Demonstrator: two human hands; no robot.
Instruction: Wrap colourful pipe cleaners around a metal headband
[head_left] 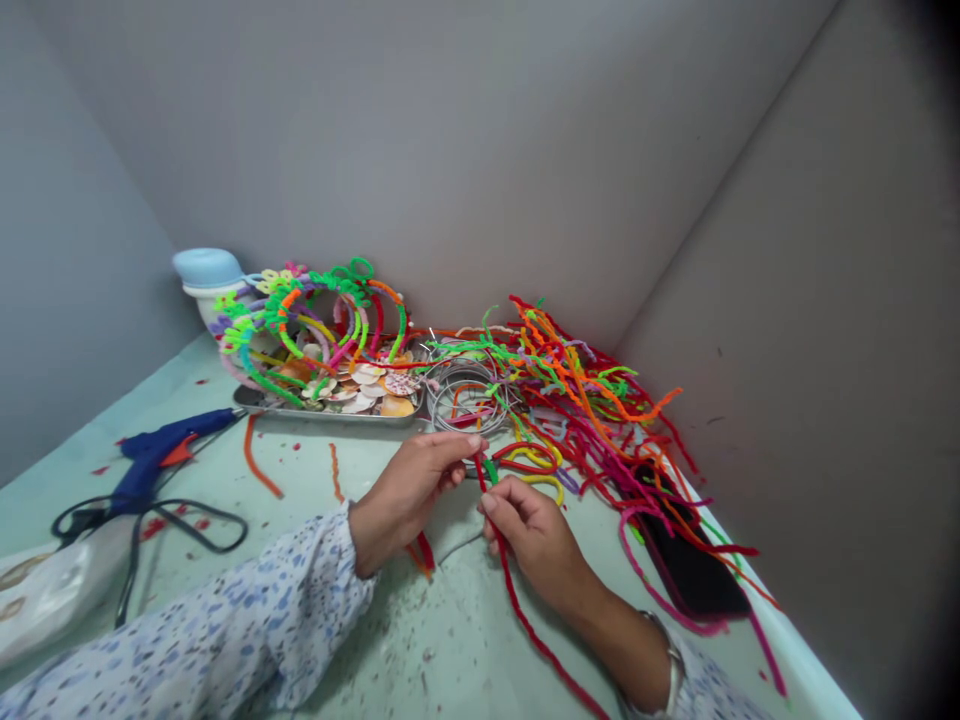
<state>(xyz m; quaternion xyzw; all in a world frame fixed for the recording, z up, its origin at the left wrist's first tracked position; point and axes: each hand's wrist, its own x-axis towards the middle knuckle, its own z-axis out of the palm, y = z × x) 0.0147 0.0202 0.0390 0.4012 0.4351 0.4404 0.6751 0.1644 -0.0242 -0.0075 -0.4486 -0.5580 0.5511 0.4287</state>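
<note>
A long red pipe cleaner (529,620) runs between my two hands and trails down toward the near edge of the view. Its upper end is pinched between the thumb and fingers of my left hand (412,490). Just below, my right hand (529,535) closes on the same pipe cleaner. A short green piece (491,470) shows between the hands; whether it is joined to the red one I cannot tell. Behind my fingers lie yellow pipe cleaners (551,482) and a coil of grey wire (465,395).
A tray (360,418) of shells stands at the back, with pipe-cleaner hoops (315,310) on it beside a blue-lidded container (210,275). To the left lies a blue glue gun (161,455) with its cord. Loose pipe cleaners (592,390) partly cover a phone (701,570) on the right.
</note>
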